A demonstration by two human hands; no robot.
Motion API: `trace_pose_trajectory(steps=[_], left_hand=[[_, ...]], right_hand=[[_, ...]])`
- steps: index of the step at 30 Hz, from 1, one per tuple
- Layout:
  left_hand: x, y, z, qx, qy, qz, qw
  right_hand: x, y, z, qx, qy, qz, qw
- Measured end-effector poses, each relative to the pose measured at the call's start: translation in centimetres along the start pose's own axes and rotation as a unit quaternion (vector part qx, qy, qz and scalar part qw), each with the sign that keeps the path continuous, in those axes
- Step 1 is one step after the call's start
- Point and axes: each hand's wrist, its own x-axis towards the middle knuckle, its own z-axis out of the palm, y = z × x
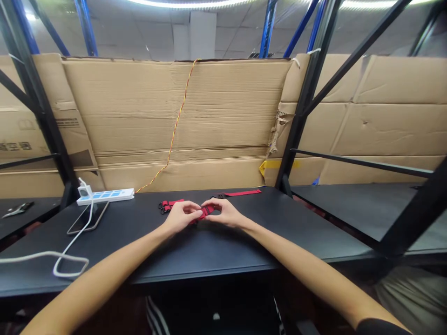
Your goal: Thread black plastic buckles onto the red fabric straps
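Left hand point(179, 217) and right hand point(223, 213) are closing in from opposite sides at mid-table, fingertips meeting over a red-and-black webbing strap point(205, 213). Both look like they are pinching it, though the fingers are hiding most of that section and the view is small, so the exact grip is hard to confirm. Neither hand is clenched into a fist or released. The 2-sided pinch is apparently keeping the short stretch between the hands under control.

Strap is sitting on a black tabletop point(209, 251), with 2 black metal clips point(164, 207) lying at its left end, just beyond the left hand. A second red strip point(242, 192) is lying flat near the back edge, apart from the hands, and looks set aside from the working area.

Further left, a white power strip point(104, 197) is resting along the back edge, a smartphone point(87, 217) is lying just in front of it, and a white cable point(52, 255) is looping across the table from the strip's plug. Cardboard sheets point(174, 111) are lining the black steel frame point(307, 93), apparently acting as a backing screen, with a red-and-yellow twisted wire point(178, 121) hanging down the front.
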Motion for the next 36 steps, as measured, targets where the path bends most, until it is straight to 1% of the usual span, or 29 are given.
trace_pose_trajectory(steps=[3,7,12,17,20,24,27,28,30,31,33,34,36], left_hand=[[-0.1,0.1,0.1,0.005,0.022,-0.015,1.0],[-0.4,0.5,0.4,0.016,0.033,-0.014,0.999],[-0.5,0.4,0.8,0.063,0.045,0.009,0.997],[-0.7,0.4,1.0,0.129,0.066,0.029,0.989],[-0.8,0.4,1.0,0.129,0.061,0.033,0.989],[-0.6,0.0,1.0,0.097,0.027,0.049,0.994],[-0.3,-0.4,0.8,0.057,0.032,0.046,0.997],[-0.2,-0.4,0.7,0.041,0.041,0.043,0.997],[0.1,-0.4,0.4,0.009,0.058,0.038,0.998],[0.1,-0.4,0.3,-0.006,0.064,0.035,0.997],[0.3,-0.3,0.0,-0.031,0.064,0.031,0.997],[0.3,-0.3,-0.1,-0.041,0.059,0.028,0.997],[0.3,-0.4,-0.1,-0.051,0.05,0.023,0.997]], right_hand=[[-0.1,-0.9,0.3,-0.066,0.013,-0.03,0.997],[-0.2,-1.8,0.7,-0.127,0.008,-0.053,0.99],[-0.4,-1.9,1.2,-0.172,0.024,-0.082,0.981],[-0.4,-1.7,1.6,-0.199,0.032,-0.088,0.975],[-0.4,-1.6,1.8,-0.213,0.03,-0.083,0.973],[-0.4,-1.6,1.8,-0.207,0.024,-0.068,0.976],[-0.4,-1.7,1.7,-0.159,0.026,-0.047,0.986],[-0.3,-1.7,1.6,-0.12,0.027,-0.03,0.992],[-0.1,-1.5,1.4,-0.001,0.023,0.021,1.0],[0.0,-1.3,1.3,0.069,0.019,0.05,0.996],[0.1,-0.8,0.9,0.178,0.022,0.095,0.979],[0.1,-0.6,0.7,0.208,0.025,0.109,0.972],[0.2,-0.4,0.5,0.23,0.031,0.124,0.965]])
